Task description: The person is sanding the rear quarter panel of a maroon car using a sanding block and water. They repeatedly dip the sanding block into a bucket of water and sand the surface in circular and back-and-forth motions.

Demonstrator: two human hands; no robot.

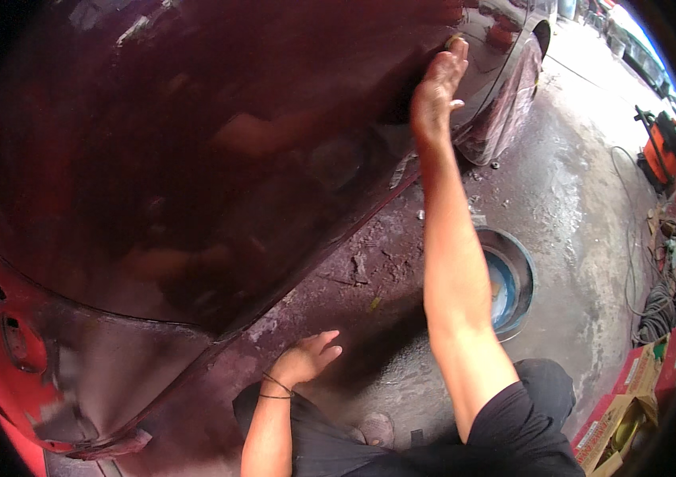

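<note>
Right hand (435, 91) over yellowish pad (455, 39) at maroon car panel (274, 151), grip unclear; left hand (304, 362) loose — concrete (576, 238) below fingers, printed cartons (641, 374) rightward.

Through my feed I see a stained grey floor (580, 230), bright light (580, 56) bleaching its far end; along the right sit an orange machine (660, 151), coiled cable (656, 314) and red-and-tan cardboard boxes (610, 425).
</note>
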